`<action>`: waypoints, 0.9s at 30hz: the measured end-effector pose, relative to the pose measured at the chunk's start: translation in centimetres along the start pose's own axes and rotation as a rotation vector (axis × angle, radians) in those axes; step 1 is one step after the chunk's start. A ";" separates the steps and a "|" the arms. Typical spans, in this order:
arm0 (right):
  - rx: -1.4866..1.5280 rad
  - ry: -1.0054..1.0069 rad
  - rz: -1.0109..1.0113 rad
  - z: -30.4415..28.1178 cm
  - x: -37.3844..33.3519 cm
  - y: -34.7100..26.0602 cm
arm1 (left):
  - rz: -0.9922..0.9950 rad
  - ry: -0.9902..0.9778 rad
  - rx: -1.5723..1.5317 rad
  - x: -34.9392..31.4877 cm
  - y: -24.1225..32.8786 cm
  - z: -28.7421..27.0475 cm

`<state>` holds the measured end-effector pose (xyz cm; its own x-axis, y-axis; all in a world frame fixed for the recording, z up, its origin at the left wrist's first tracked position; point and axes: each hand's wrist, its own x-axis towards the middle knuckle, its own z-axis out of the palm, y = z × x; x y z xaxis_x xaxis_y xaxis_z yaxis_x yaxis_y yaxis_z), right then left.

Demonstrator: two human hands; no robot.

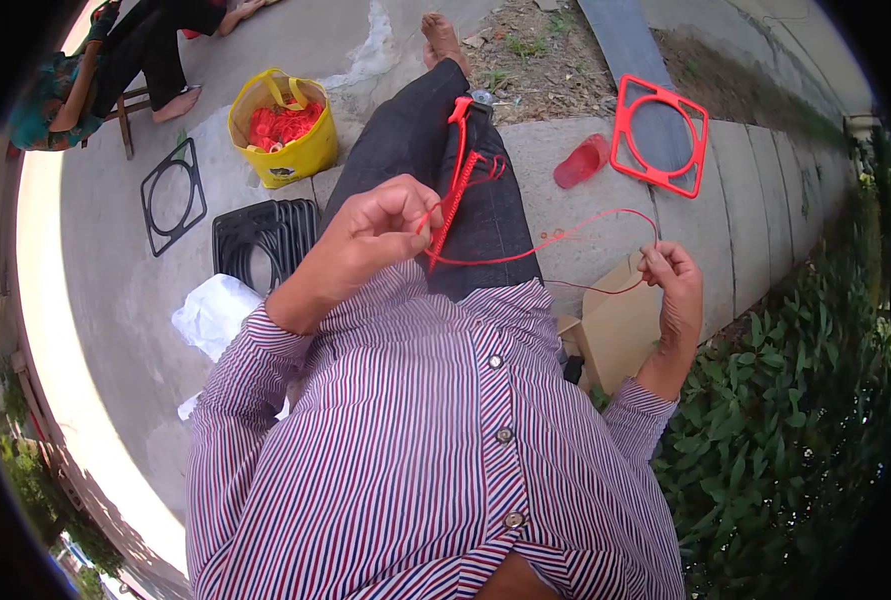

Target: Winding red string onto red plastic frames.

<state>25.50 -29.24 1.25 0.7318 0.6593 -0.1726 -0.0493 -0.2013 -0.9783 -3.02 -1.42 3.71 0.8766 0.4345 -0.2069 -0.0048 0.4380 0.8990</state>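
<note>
A thin red cord (500, 259) runs in a loose loop across my lap, between my two hands. My left hand (380, 235) is closed in a pinch on the cord near my left thigh. Out to the right, my right hand (673, 280) pinches the same cord between thumb and fingers, raised above a cardboard box. Along my dark trousers (390, 135) lies a narrow red strip with a toothed edge (452, 212), just beyond my left hand. A black clip-like piece (479, 112) sits at its far end, near my knee.
Left stand a yellow bucket (290, 160) of red pieces, stacked black frames (255, 235), a single black frame (173, 200) and a white bag (213, 312). Right are a red frame (659, 135), a red shoe (581, 161), a cardboard box (615, 330) and bushes (765, 430). Another person (115, 70) sits far left.
</note>
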 end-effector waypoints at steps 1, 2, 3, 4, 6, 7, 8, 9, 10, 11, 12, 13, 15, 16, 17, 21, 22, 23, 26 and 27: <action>-0.363 -0.027 0.015 1.9 0.8 1.0 | 0.062 -0.124 0.105 -0.5 0.3 1.1; -0.423 -0.045 -0.107 3.9 1.1 1.0 | 0.121 -0.257 0.202 -0.7 0.5 2.0; -0.482 -0.059 -0.226 6.1 1.1 1.0 | 0.198 -0.376 0.318 -0.4 0.9 2.8; -0.260 -0.207 -0.077 8.1 0.9 0.7 | 0.274 -0.498 0.434 -0.1 1.1 3.6; 0.030 -0.479 0.124 11.6 0.6 -0.1 | 0.220 -0.563 0.464 0.0 0.8 5.3; 0.097 -0.606 0.177 13.0 0.6 -0.4 | 0.213 -0.620 0.491 0.3 0.5 5.9; 0.111 -0.593 0.184 14.0 0.4 -1.0 | 0.204 -0.681 0.510 0.3 0.1 6.3; 0.232 -0.677 0.267 14.9 0.1 -1.8 | 0.220 -0.697 0.578 0.3 0.3 6.5; 0.355 -0.757 0.344 15.4 -0.2 -2.6 | 0.206 -0.717 0.581 0.3 0.4 6.5; 0.379 -0.658 0.288 15.4 -0.3 -3.5 | 0.125 -0.719 0.601 0.4 0.7 6.6; 0.386 -0.647 0.288 15.0 -0.3 -3.7 | 0.045 -0.720 0.621 0.5 0.9 6.5; 0.365 -0.580 0.183 14.4 -0.2 -4.0 | 0.081 -0.697 0.585 0.7 0.9 6.0; 0.312 -0.495 0.065 13.0 -0.5 -5.5 | 0.112 -0.592 0.526 1.2 0.7 4.1; 0.316 -0.492 0.068 12.4 -0.8 -5.9 | 0.143 -0.475 0.459 1.2 0.7 3.5; 0.490 -0.566 0.013 11.7 -1.1 -6.1 | 0.128 -0.363 0.359 1.4 0.5 3.2; 0.580 -0.641 -0.096 10.5 -2.2 -7.9 | 0.198 -0.142 0.291 3.5 0.5 2.1; 0.471 -0.673 -0.101 10.0 -2.6 -8.2 | 0.272 -0.175 0.345 4.0 0.5 2.8; 0.457 -0.672 -0.145 10.2 -2.7 -8.3 | 0.247 -0.250 0.390 3.9 0.9 4.0; 0.541 -0.760 -0.177 8.7 -1.9 -9.7 | 0.197 -0.535 0.578 4.5 2.7 7.1; 0.641 -0.770 -0.366 8.8 -0.9 -9.5 | 0.339 -0.584 0.721 4.9 2.8 7.2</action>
<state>19.31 -21.59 9.66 0.1592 0.9278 0.3374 -0.4258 0.3729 -0.8244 4.74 -3.71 7.95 0.9837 -0.0930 0.1536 -0.1751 -0.3071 0.9354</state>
